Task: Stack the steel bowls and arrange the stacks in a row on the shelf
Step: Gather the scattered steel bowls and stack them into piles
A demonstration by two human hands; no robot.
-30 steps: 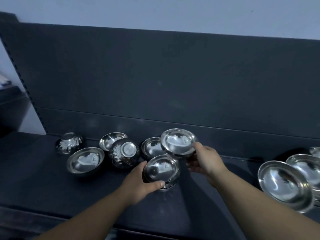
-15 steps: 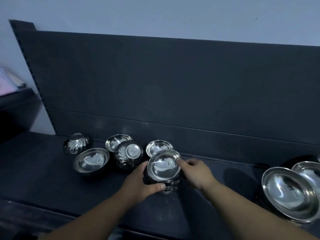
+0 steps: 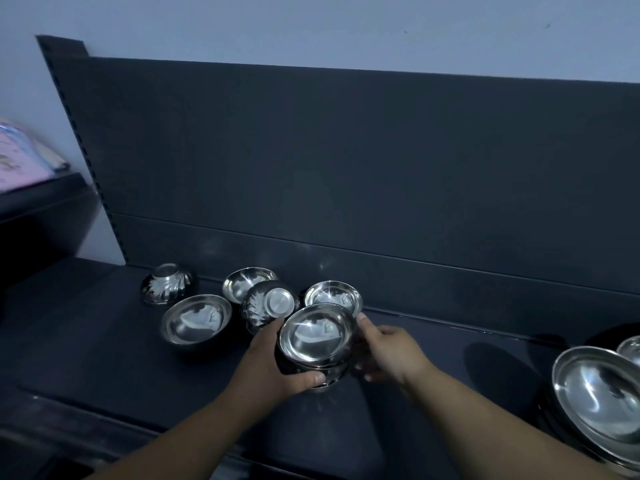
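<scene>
1. Both hands were on the stack of steel bowls (image 3: 317,337), which sat mid-shelf towards the front. Whether its foot touched the shelf (image 3: 104,358) or hung just above it, I couldn't tell.
2. The left hand (image 3: 273,368) wrapped the stack's left side, thumb curled across the lower bowl's front in a firm grip.
3. The right hand (image 3: 391,351) cupped the right side, thumb up by the top rim and fingers curled lower down, somewhat blurred.
4. The top bowl sat nested, mouth up.
5. Just behind stood a small upright bowl (image 3: 333,296). Left of it was a tipped bowl (image 3: 270,304) showing its base.
6. Further left were a rear bowl (image 3: 247,282) and a front bowl (image 3: 196,318), both upright, plus an upside-down bowl (image 3: 168,284).
7. Far right, the large bowls (image 3: 599,400) lay overlapping at the frame's edge.
</scene>
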